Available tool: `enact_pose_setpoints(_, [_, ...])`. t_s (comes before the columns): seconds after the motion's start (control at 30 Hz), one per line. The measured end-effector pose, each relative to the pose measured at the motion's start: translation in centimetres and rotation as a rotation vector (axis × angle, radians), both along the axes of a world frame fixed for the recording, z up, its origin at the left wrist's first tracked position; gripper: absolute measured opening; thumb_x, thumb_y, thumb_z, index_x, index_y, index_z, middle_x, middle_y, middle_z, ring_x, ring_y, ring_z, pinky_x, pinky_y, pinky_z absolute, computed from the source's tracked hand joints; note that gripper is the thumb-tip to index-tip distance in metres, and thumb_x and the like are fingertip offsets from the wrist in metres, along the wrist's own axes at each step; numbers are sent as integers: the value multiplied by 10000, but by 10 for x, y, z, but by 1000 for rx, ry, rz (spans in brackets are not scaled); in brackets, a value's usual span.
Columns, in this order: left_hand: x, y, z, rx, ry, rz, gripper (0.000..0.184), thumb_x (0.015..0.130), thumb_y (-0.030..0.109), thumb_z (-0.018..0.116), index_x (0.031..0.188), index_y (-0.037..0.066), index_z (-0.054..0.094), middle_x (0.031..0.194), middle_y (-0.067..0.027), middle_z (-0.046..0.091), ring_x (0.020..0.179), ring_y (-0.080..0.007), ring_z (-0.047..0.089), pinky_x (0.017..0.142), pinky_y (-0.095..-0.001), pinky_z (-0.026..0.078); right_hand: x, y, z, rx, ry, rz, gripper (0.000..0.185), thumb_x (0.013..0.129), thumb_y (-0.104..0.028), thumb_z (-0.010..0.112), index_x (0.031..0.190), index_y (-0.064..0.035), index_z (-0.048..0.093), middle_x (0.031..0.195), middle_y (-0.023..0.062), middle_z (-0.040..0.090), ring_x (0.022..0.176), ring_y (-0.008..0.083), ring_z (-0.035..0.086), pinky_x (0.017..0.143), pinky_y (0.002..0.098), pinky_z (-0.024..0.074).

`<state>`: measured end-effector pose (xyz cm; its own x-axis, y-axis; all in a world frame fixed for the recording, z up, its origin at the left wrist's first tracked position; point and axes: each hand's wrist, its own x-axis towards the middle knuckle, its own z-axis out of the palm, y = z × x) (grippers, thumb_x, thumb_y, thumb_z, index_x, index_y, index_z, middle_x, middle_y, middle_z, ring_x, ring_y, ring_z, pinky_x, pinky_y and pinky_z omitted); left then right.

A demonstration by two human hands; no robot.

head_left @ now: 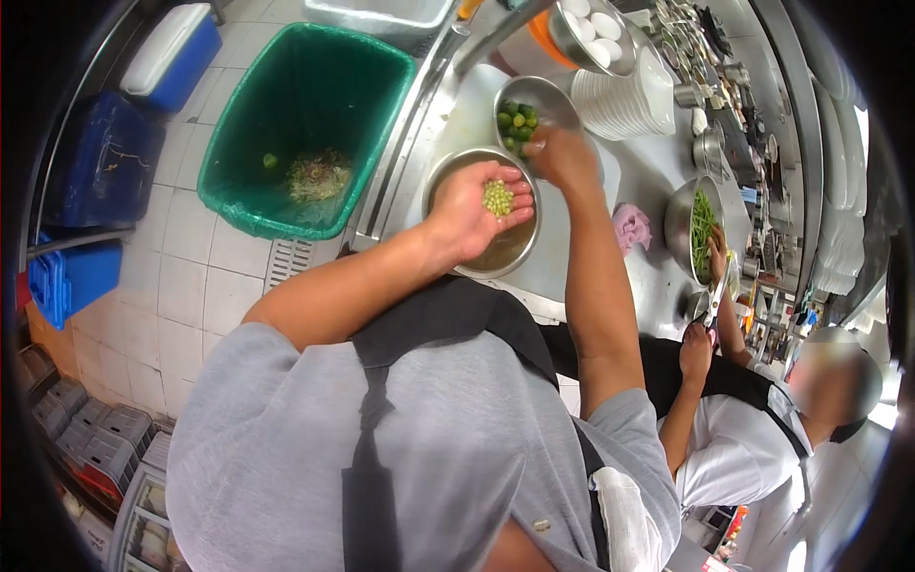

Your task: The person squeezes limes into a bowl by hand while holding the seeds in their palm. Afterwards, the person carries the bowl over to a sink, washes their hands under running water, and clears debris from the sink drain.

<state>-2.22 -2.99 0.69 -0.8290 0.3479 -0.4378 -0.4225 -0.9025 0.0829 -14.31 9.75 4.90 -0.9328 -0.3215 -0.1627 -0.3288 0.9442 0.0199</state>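
My left hand (pixel 464 212) is turned palm up, with a small heap of chopped pale-green pieces (pixel 498 198) lying in it. Below it stands a metal bowl (pixel 431 181) that holds brownish liquid. My right hand (pixel 562 157) reaches over the near edge of a second metal bowl (pixel 548 95) with whole green limes (pixel 516 121) inside. Motion blurs its fingers, so whether they grip anything cannot be made out.
A green-lined bin (pixel 381 86) with scraps stands at left. Stacked white plates (pixel 620 100), a bowl of eggs (pixel 599 38) and a pink cloth (pixel 631 227) sit on the counter (pixel 562 238). At right, a co-worker (pixel 734 419) handles scissors (pixel 717 297) beside a bowl of green beans (pixel 703 229).
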Motion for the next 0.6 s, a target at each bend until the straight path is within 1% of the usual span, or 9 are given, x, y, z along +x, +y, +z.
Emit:
enact_pose_setpoints(0.03, [0,0,-2,7,7,4,318,992,274,403,1041,0,556,1027,-178,617,977,-302,598,924,-463,494,-1,2,-8,93,-35,2,297,832,-327,618,1004,-93,682,1009,152,696,957,350,658,816,465,508])
enact_pose_setpoints(0.13, [0,1,-6,17,12,9,317,991,278,407,1037,2,557,1030,-177,620,976,-301,601,915,-465,497,-6,6,-25,64,-33,7,303,819,-333,624,978,-82,680,1001,170,693,945,359,655,805,466,502])
enact_pose_setpoints(0.23, [-1,0,-6,26,22,11,314,991,279,406,1031,8,559,1028,-175,622,973,-298,602,912,-463,498,-10,9,-17,-288,4,-3,277,832,-293,619,978,-64,677,982,148,707,902,292,681,780,406,511])
enact_pose_setpoints(0.3, [-1,-3,-2,12,3,27,295,985,268,413,1017,20,570,1014,-165,624,964,-288,603,907,-458,498,10,6,13,-767,-244,-71,247,855,-236,604,972,-27,664,907,107,703,838,206,663,744,341,502])
enact_pose_setpoints(0.37, [-3,-2,-4,17,1,46,280,980,257,418,1012,23,570,1003,-156,623,964,-280,603,904,-451,499,53,-2,62,-963,-522,-84,219,869,-176,609,990,0,653,880,68,676,793,150,614,720,309,484])
enact_pose_setpoints(0.43, [-2,-4,-2,21,58,49,263,974,246,419,998,27,563,987,-143,620,967,-270,601,906,-446,498,93,-13,64,-1074,-658,-119,207,875,-164,627,1007,-6,652,896,102,660,776,190,615,714,326,479])
enact_pose_setpoints(0.53, [-5,-2,-4,109,-5,-42,271,979,247,405,1004,24,557,989,-142,620,975,-274,597,915,-439,494,125,-22,39,-840,-373,45,217,876,-157,650,1039,-14,649,935,124,646,795,221,616,721,327,478])
enact_pose_setpoints(0.57, [-4,-3,-1,52,-45,-43,285,982,256,397,1005,23,559,1002,-147,623,964,-281,601,910,-439,497,128,-18,34,-847,-339,30,222,876,-157,651,1050,-18,647,932,130,643,804,233,615,729,330,478])
enact_pose_setpoints(0.6, [-3,-4,1,52,-50,-32,290,983,260,397,1007,22,560,1004,-149,625,960,-283,604,906,-438,500,130,-18,29,-857,-309,20,228,877,-156,653,1061,-22,645,929,136,640,813,245,614,738,333,478])
